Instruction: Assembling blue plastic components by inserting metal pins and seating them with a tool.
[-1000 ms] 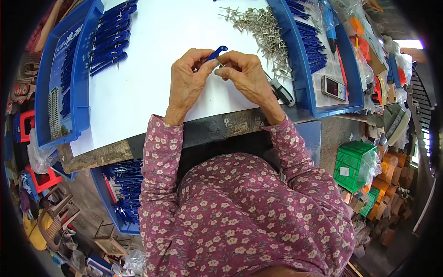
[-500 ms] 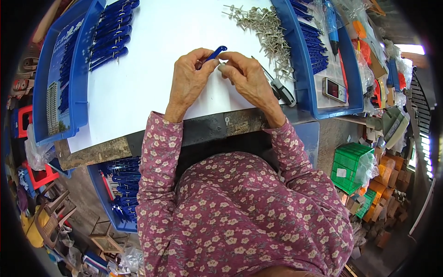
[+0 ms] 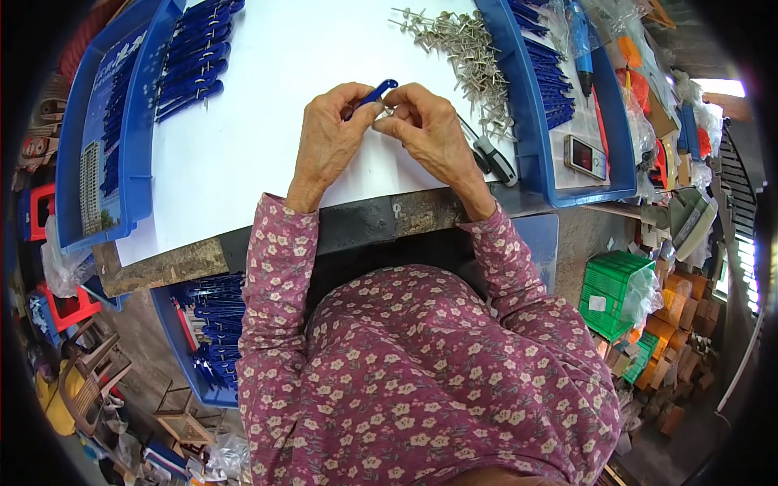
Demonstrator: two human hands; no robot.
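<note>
My left hand [image 3: 331, 138] is closed round a slim blue plastic piece [image 3: 384, 87], whose rounded end with a small hole points up and to the right. Close beside it, my right hand [image 3: 438, 134] pinches a small shiny metal part [image 3: 388, 112] against the blue piece; fingertips hide most of that part. Both hands meet over the white sheet [image 3: 267, 121] on the table. A loose heap of metal pins with flat round heads [image 3: 470, 57] lies beyond my right hand. Assembled-looking blue pieces [image 3: 194, 61] with metal bits lie in a row at the far left.
Blue trays stand left [image 3: 136, 162] and right [image 3: 539, 162] on the table, the right one holding blue pieces [image 3: 551, 81] and a mobile phone [image 3: 585, 157]. A black-and-grey tool [image 3: 494, 160] lies beside it. Below left is another blue tray [image 3: 182, 344]; a green crate [image 3: 608, 296] stands right.
Both hands stay together at nearly the same spot. My right fingers have shifted slightly left, closer to the blue piece, with the small metal part now showing between the fingertips.
</note>
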